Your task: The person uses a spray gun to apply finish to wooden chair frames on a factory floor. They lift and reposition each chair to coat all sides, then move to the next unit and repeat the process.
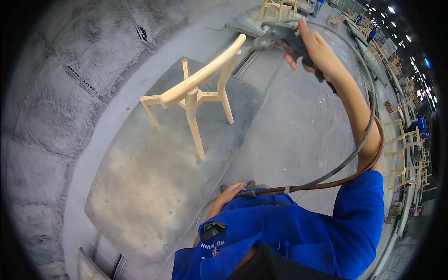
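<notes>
A pale wooden chair frame [200,79] with a curved backrest and no seat stands upright on a large grey board [140,196], its back toward me. My right hand [317,49] is raised at the upper right, closed round the dark handle of a spray gun [275,38]. The gun's metal head points left, beside the chair's backrest and apart from it. Grey and brown hoses [322,179] loop from the gun past my right arm to my waist. Low at my waist, my left hand [228,192] is closed at the hose; its fingers are partly hidden.
A powder-coated, matted wall [51,98] with dark slots curves along the left. More chair frames [275,8] stand on another board ahead. Along the right, several wooden chairs [403,172] line a long platform, with people in blue [420,124] among them. Grey floor [298,126] lies beside the board.
</notes>
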### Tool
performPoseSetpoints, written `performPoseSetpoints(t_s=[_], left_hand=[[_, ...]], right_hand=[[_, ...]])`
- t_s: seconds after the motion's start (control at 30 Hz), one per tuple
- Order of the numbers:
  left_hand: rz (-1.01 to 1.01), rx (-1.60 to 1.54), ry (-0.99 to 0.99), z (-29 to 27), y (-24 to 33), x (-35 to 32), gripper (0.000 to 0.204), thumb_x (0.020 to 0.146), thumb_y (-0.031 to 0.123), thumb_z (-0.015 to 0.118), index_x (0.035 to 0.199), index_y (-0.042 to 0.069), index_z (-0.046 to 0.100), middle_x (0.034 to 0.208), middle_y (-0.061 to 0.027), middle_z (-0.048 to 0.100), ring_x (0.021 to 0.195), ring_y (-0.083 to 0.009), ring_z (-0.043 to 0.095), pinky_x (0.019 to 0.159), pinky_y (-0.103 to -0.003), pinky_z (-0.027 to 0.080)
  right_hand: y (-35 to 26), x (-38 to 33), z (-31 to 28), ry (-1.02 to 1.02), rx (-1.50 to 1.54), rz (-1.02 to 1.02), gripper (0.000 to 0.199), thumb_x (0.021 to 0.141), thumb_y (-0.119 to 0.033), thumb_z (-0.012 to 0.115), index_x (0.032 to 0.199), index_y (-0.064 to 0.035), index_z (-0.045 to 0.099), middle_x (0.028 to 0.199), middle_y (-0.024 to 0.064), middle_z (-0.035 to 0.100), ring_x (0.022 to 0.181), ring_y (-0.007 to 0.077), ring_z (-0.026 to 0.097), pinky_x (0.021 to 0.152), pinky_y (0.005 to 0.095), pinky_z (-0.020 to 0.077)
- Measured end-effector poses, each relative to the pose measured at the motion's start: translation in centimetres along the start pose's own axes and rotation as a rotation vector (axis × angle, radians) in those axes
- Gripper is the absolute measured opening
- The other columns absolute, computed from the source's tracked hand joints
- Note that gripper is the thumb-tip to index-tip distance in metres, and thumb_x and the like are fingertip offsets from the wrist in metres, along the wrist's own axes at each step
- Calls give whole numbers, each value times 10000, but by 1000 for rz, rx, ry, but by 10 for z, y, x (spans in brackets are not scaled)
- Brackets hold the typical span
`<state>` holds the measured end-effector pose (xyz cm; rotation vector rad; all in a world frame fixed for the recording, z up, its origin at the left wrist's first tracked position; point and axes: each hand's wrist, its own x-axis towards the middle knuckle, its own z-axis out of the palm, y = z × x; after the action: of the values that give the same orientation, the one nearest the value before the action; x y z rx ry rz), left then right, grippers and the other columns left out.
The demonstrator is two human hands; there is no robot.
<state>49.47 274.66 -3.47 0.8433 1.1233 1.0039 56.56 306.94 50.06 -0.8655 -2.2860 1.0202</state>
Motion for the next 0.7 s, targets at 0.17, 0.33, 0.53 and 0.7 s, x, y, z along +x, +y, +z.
performPoseSetpoints(t_s=[0.17, 0.33, 0.53, 0.7], left_hand=[[-5, -5, -93, 4, 3, -10, 574, 1067, 490, 442, 1262, -20, 621, 1195, -136, 676, 1168, -226, 598, 1042, -355, 428], [140, 1, -38, 12, -10, -36, 408, 1030, 362, 575, 1153, -19, 653, 1083, -113, 687, 1063, -206, 622, 966, -349, 467], [-335, 95, 301, 21, -50, -58, 223, 992, 181, 638, 1106, -8, 674, 1046, -40, 688, 979, -157, 610, 906, -326, 479], [-228, -222, 606, 49, -88, -96, 318, 985, 321, 668, 1020, 6, 687, 927, -22, 673, 896, -132, 606, 865, -307, 480]], right_hand=[[60, 20, -49, 290, -21, 69, 765, 999, -728, 298, 955, -62, 673, 670, 18, 625, 505, 55, 520, 395, 216, 291], [117, 4, -62, 420, 182, 82, 854, 975, -778, 253, 1080, -28, 648, 769, 39, 641, 587, 77, 561, 384, 205, 285], [209, -23, 23, 291, 901, 178, 982, 909, -857, 127, 1064, -20, 618, 689, 39, 590, 597, 90, 575, 393, 203, 280], [325, -20, 103, 242, 1016, 591, 929, 926, -840, 161, 1030, -32, 608, 683, 32, 579, 584, 122, 581, 403, 220, 313]])
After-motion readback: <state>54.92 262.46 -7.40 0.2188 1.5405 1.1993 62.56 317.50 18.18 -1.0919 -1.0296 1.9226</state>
